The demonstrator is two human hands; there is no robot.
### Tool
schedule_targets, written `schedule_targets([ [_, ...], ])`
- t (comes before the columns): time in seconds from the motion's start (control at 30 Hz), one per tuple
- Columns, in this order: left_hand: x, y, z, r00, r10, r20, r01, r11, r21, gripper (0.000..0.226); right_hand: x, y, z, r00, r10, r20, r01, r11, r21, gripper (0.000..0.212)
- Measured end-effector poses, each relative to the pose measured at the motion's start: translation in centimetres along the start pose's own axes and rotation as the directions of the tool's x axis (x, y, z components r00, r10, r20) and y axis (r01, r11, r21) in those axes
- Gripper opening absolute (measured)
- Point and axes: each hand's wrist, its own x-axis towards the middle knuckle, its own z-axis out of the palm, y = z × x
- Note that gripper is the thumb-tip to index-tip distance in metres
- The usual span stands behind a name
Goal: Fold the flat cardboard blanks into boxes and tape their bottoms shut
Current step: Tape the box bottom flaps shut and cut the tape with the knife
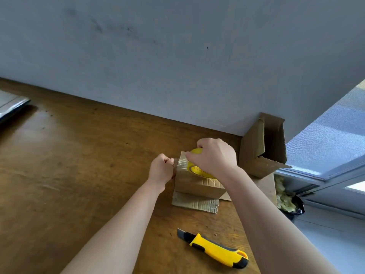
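A small folded cardboard box [197,186] stands on the wooden table [88,175], with loose flaps spread under it. On top of it my right hand [214,155] grips a yellow roll of clear tape [197,170]. A stretch of clear tape [180,162] runs from the roll to the left. My left hand [161,170] pinches the free end of that tape at the box's left top edge.
A yellow and black utility knife [216,250] lies near the table's front right, blade out. An opened cardboard box [262,147] leans in the corner against the grey wall. A flat silver object [11,105] lies at far left. A window frame [325,175] is right of the table.
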Motion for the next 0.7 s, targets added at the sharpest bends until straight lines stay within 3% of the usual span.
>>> schedule_targets([
  [0.27,-0.1,-0.6,0.9,0.999,0.009,0.042,-0.013,0.996,0.088,0.021,0.4,0.2,0.0,1.000,0.011,0.026,-0.011,1.000,0.012,0.031],
  [0.47,0.2,-0.8,0.7,0.986,-0.151,0.070,0.143,0.984,0.104,0.029,0.4,0.3,0.0,1.000,0.015,0.011,-0.015,1.000,0.027,0.031],
  [0.5,0.1,-0.8,0.6,0.993,-0.113,0.029,0.107,0.979,0.173,0.023,0.4,0.3,0.0,1.000,0.014,0.009,-0.014,0.999,0.029,0.032],
  [0.57,-0.5,-0.8,0.7,0.991,0.090,-0.102,-0.059,0.959,0.278,0.010,0.3,0.3,0.1,1.000,0.015,0.006,-0.015,1.000,0.025,0.032],
  [0.63,-1.6,-0.5,1.2,0.928,0.315,-0.196,-0.267,0.934,0.236,0.009,0.3,0.3,0.1,1.000,0.023,-0.005,-0.023,0.999,0.027,0.033],
  [0.7,-2.2,-0.6,1.5,0.907,0.384,-0.171,-0.345,0.912,0.219,0.011,0.3,0.4,0.1,0.999,0.037,-0.015,-0.036,0.999,0.036,0.034],
])
